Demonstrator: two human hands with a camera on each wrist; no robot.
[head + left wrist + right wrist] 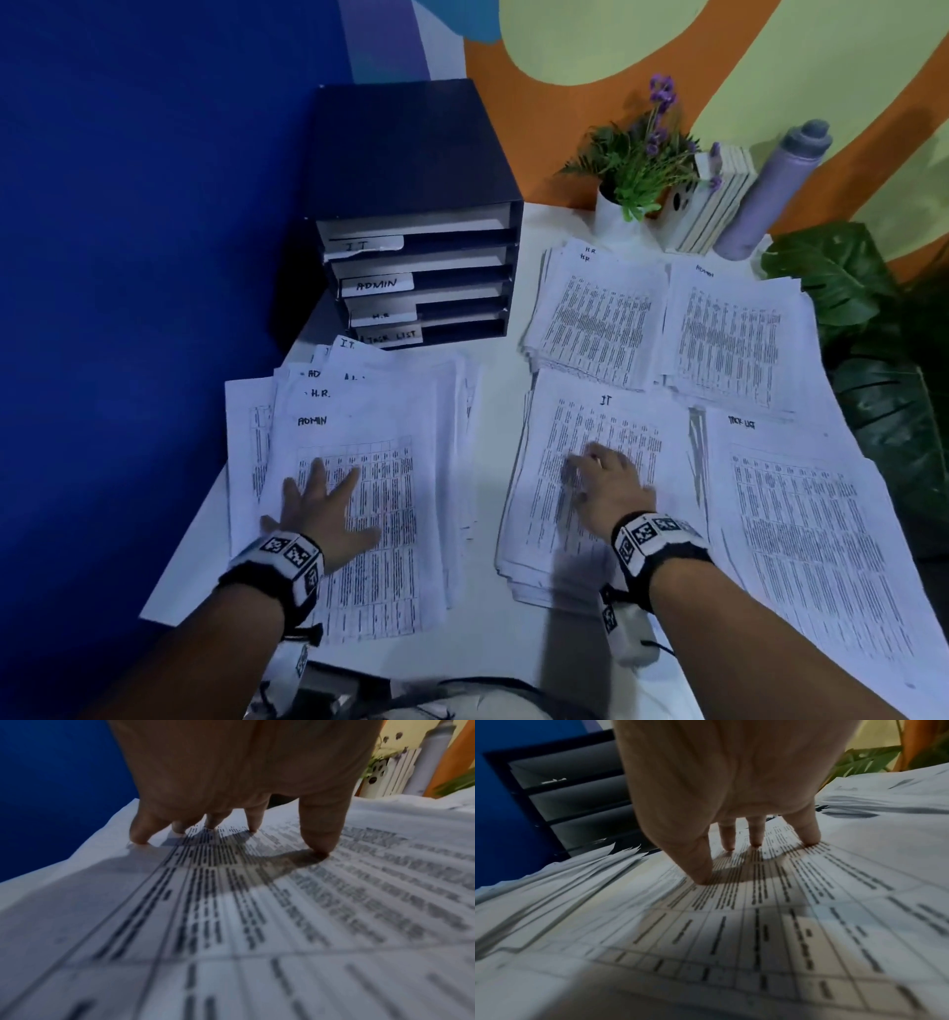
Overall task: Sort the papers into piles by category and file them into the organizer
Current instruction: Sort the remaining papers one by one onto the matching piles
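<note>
My left hand rests spread and flat on the unsorted stack, whose top sheet reads ADMIN; its fingertips touch the printed table. My right hand presses its fingertips on the IT pile in the middle of the table. Further right lie the TASK LIST pile, and behind it the ADMIN pile and the H.R. pile. The dark organizer stands at the back left, with shelves labelled IT, ADMIN, H.R. and TASK LIST.
A white pot with a purple-flowered plant, a row of white books and a grey bottle stand along the back wall. Big green leaves crowd the table's right edge. A blue wall borders the left.
</note>
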